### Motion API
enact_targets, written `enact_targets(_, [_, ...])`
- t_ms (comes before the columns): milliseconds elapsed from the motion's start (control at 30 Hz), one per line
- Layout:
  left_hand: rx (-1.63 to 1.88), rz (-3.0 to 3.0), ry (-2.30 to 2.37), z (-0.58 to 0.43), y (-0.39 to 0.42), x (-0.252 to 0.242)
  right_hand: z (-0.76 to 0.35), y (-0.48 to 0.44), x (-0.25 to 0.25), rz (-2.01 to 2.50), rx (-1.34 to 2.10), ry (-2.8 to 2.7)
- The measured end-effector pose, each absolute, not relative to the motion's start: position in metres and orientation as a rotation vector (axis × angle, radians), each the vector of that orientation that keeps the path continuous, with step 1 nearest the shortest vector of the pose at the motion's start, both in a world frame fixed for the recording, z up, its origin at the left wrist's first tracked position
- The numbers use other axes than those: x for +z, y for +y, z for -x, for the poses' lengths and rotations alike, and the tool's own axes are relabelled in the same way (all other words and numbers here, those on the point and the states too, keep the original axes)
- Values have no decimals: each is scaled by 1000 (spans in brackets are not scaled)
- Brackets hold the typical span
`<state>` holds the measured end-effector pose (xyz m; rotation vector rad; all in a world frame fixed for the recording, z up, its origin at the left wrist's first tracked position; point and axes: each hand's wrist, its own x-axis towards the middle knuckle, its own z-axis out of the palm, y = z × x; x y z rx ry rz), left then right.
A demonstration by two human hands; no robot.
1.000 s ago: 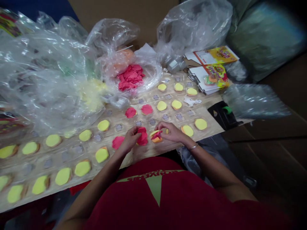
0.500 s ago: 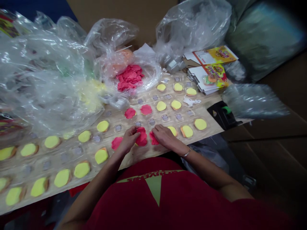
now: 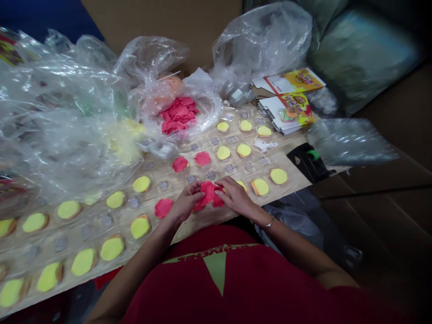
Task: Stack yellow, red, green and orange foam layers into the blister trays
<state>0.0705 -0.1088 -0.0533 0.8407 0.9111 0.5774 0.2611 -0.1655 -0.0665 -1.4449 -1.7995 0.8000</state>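
Observation:
Both my hands meet at the near edge of a long wooden board (image 3: 297, 182). My left hand (image 3: 185, 202) is closed on a bunch of pink wavy pieces (image 3: 206, 194). My right hand (image 3: 235, 195) pinches at the same pink bunch from the right, its fingers pressed together. Several round pieces with yellow tops (image 3: 141, 183) lie in rows on the board. A few carry a pink layer instead, such as a pink-topped piece (image 3: 163, 207) just left of my left hand and two pink-topped ones (image 3: 202, 158) farther back.
A clear bag holding more pink pieces (image 3: 178, 113) lies at the back of the board. Large crumpled plastic bags (image 3: 64, 117) cover the left. Printed cards (image 3: 292, 108) are stacked at the back right, a black tool with a green button (image 3: 308, 162) beside them.
My right hand set the yellow-and-pink piece down on the board, then came left onto the pink bunch in my left hand. The view has shifted slightly.

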Motion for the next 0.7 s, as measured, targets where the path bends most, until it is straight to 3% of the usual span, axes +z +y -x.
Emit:
enact_targets(133, [539,-999,920,-79,-109,-49,-260,-160,-74,1299,1297,-1307])
enact_targets(367, [584,-883,999,-102,-78,-48,-284,-130,-69,1133,1620,-804])
enact_targets(700, [686,-983,1024,-111,-68,-55,-293,-113,-68,1095,1513,-1080])
